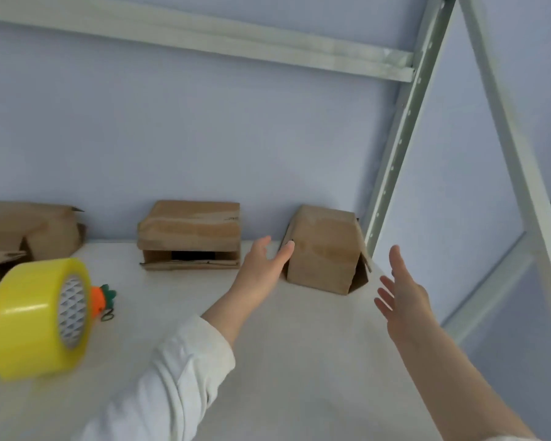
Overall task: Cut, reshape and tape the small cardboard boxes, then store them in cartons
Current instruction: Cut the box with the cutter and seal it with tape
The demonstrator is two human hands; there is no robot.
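Tape (29, 316) sits near left as we reach left hand (261, 268) and right hand (401, 297), both open and empty, toward the far-right box (325, 249); next we must clasp its sides and fetch it.

I see a storage or packing corner: slotted metal racking (395, 160), plain cardboard boxes (190, 230), a packing tape roll (29, 319).
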